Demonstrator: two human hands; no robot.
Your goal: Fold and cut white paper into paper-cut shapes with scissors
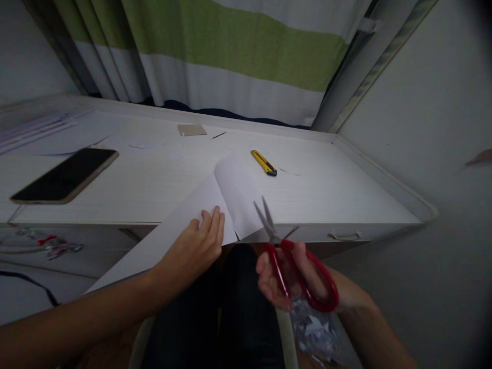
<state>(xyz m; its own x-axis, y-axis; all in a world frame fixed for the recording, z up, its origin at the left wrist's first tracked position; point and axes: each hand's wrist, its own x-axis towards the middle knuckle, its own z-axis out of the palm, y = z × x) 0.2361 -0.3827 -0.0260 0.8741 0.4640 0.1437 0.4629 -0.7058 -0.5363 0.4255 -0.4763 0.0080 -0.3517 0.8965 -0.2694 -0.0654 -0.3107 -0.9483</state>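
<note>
A large white paper sheet (180, 220) hangs over the front edge of the white desk (334, 189), its right part folded up into a curl. My left hand (196, 246) lies on the sheet near the fold, fingers together and pressing it down. My right hand (292, 279) grips red-handled scissors (303, 277) just right of the sheet, fingers through the loops, with the metal blades slightly apart and pointing up toward the paper's edge.
A yellow utility knife (263, 163) lies on the desk behind the sheet. A dark phone (65, 175) rests at the left, a small tan card (191, 130) at the back. A bag of paper scraps (315, 328) sits below my right hand. Striped curtain behind.
</note>
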